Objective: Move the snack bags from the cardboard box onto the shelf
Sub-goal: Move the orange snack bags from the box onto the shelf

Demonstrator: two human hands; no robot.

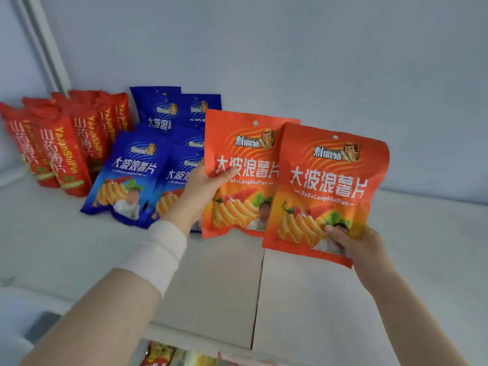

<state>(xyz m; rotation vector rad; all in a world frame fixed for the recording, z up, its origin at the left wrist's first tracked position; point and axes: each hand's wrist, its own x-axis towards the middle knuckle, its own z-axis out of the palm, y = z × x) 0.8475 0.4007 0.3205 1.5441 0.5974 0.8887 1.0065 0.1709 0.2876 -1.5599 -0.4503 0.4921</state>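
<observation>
I hold two orange snack bags upright above the white shelf (396, 260). My left hand (203, 188) grips the left orange bag (243, 159) by its left edge, thumb on the front. My right hand (356, 244) pinches the right orange bag (330, 186) at its lower right corner. The right bag overlaps the left one in front. Both hang just right of the blue bags (132, 175) standing on the shelf. The cardboard box is out of view.
Several red snack bags (63, 149) stand in rows at the shelf's far left, against the wall post (47, 48). Blue bags stand beside them. Below the shelf's front edge, more snack packs (169, 355) show on a lower level.
</observation>
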